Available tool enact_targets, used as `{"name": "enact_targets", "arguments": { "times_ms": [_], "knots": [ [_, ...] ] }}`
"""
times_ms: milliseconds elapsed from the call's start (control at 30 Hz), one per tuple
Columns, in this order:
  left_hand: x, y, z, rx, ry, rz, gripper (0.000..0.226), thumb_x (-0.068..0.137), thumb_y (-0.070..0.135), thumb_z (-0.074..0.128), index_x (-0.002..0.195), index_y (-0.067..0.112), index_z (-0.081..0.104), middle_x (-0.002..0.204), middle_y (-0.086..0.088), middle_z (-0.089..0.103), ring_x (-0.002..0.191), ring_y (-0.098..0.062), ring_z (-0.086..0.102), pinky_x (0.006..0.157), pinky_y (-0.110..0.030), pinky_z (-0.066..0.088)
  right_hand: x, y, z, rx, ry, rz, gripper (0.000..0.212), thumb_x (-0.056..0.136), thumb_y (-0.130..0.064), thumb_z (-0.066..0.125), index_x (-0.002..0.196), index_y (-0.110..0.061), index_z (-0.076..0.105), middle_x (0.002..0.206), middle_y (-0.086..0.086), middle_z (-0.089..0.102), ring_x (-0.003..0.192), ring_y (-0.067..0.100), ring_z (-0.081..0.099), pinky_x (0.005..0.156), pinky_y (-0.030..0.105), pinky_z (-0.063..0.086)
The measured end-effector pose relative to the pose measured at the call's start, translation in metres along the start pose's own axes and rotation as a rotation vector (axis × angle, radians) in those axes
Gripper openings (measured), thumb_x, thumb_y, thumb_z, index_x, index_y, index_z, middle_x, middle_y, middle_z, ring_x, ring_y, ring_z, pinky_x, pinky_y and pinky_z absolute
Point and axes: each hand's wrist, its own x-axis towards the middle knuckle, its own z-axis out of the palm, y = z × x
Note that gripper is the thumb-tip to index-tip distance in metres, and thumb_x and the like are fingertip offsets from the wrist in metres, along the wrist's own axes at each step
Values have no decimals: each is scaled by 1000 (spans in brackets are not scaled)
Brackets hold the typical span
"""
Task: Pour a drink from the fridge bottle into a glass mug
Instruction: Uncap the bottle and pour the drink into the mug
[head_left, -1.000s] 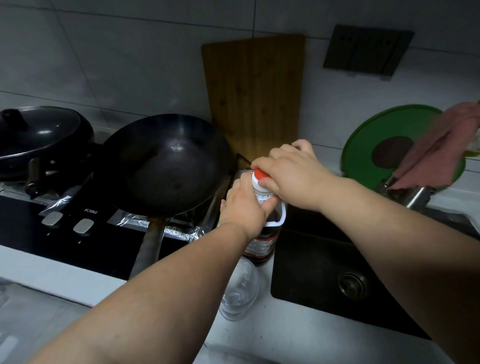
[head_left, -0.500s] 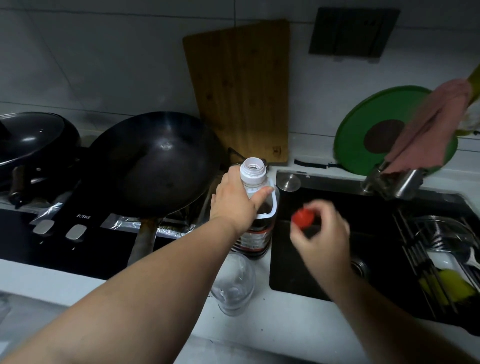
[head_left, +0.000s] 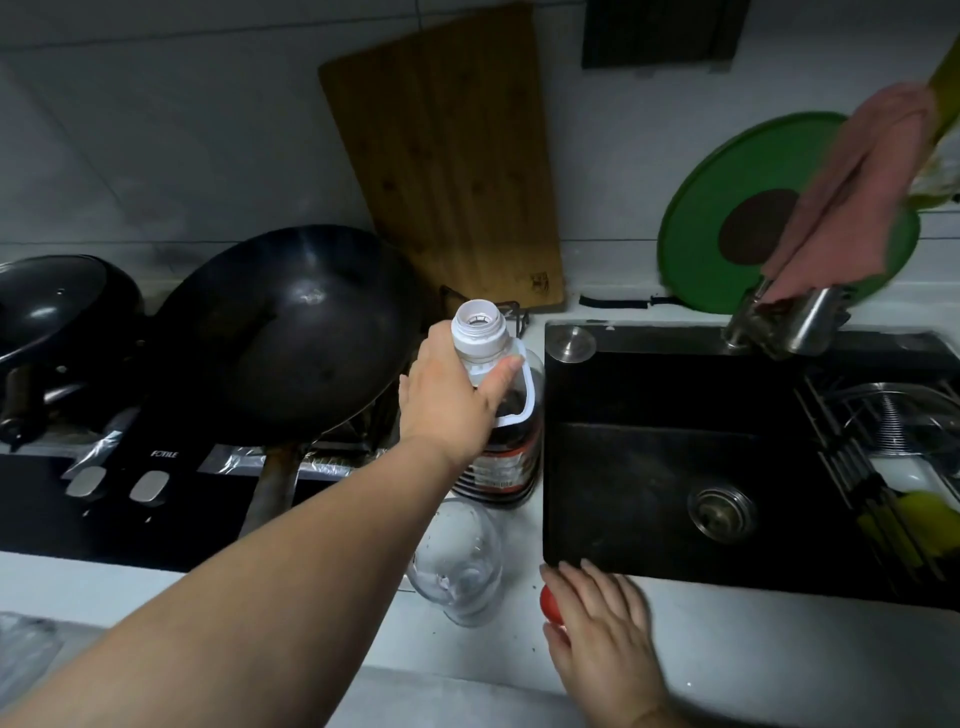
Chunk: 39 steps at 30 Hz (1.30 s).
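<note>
Left hand (head_left: 447, 400) grips the neck of the uncapped bottle (head_left: 501, 467), upright at 12 o'clock of the glass mug (head_left: 462, 571), while the right hand (head_left: 602, 618) pinches the red cap (head_left: 550, 604) at 3 o'clock; a one-handed neck-held tilt may overshoot the mug and spill.

Clear plastic is shown by the bottle (head_left: 511, 452), glossy red plastic by its cap (head_left: 550, 605), smooth glass by the mug (head_left: 462, 571), dark glossy metal by the wok (head_left: 291, 338).

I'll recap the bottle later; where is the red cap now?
Head view, bottom centre: the red cap is at the thumb side of the right hand, just right of the glass mug, by the sink's near corner.
</note>
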Motion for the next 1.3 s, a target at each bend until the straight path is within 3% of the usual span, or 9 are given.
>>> {"name": "enact_targets", "arguments": {
  "times_ms": [133, 200, 300, 433, 533, 733, 867, 1000, 1300],
  "knots": [
    [-5, 10, -6, 7, -30, -6, 61, 80, 59, 64, 125, 43, 26, 128, 13, 50, 127, -21, 45, 113, -58, 21, 11, -2, -16, 74, 54, 86, 66, 73, -58, 49, 134, -32, 46, 135, -3, 58, 123, 17, 49, 104, 40, 31],
    [-9, 14, -12, 32, -67, 30, 92, 78, 59, 66, 145, 41, 6, 152, 7, 31, 142, -21, 24, 117, -57, 7, 29, -4, -30, 162, 130, 163, 68, 78, -58, 47, 140, -30, 42, 143, -2, 50, 128, 20, 47, 106, 41, 35],
    [-20, 15, -19, 100, -105, 181, 108, 69, 67, 68, 141, 56, -13, 161, -1, -6, 148, -23, 1, 117, -56, 11, 64, -8, -54, 450, 239, 279, 67, 86, -45, 58, 146, -25, 38, 150, 1, 40, 136, 23, 39, 109, 44, 33],
    [-35, 9, -17, 331, -159, 375, 93, 68, 69, 67, 141, 61, 10, 158, -4, -20, 147, -32, 2, 118, -47, 17, 110, -10, -74, 849, 203, 529, 61, 95, -37, 54, 150, -32, 28, 155, 2, 33, 141, 25, 33, 111, 42, 30],
    [-33, 8, -10, 461, -138, 345, 86, 66, 68, 68, 139, 52, 26, 158, -7, -16, 146, -37, 5, 117, -48, 22, 129, -8, -68, 926, 55, 570, 58, 98, -43, 48, 151, -35, 25, 156, 5, 32, 141, 28, 32, 111, 43, 29],
    [-16, 19, -5, 525, -129, 190, 94, 65, 62, 75, 140, 53, 21, 136, -7, 25, 125, -33, 36, 103, -44, 39, 147, -11, -49, 982, -49, 493, 56, 96, -54, 44, 148, -42, 29, 156, 0, 32, 141, 24, 33, 114, 43, 29],
    [-8, 11, -15, 463, -56, 131, 93, 64, 52, 81, 138, 50, 24, 133, -7, 27, 120, -34, 43, 101, -44, 44, 152, -13, -39, 1012, -49, 459, 56, 95, -55, 45, 147, -44, 29, 155, -2, 35, 140, 23, 35, 112, 42, 32],
    [-5, -5, -31, 334, -22, 103, 94, 62, 44, 85, 137, 50, 28, 132, -4, 28, 120, -28, 46, 97, -28, 39, 155, -14, -36, 1081, -55, 447, 62, 92, -57, 50, 147, -49, 24, 157, -6, 29, 143, 23, 28, 114, 46, 29],
    [-4, -15, -37, 261, 22, 112, 95, 62, 39, 87, 140, 40, 33, 133, -4, 28, 108, -9, 37, 99, -21, 32, 171, -34, -40, 1423, -147, 452, 72, 87, -49, 63, 146, -53, 21, 155, -6, 30, 139, 23, 35, 101, 33, 36]
  ]
}}
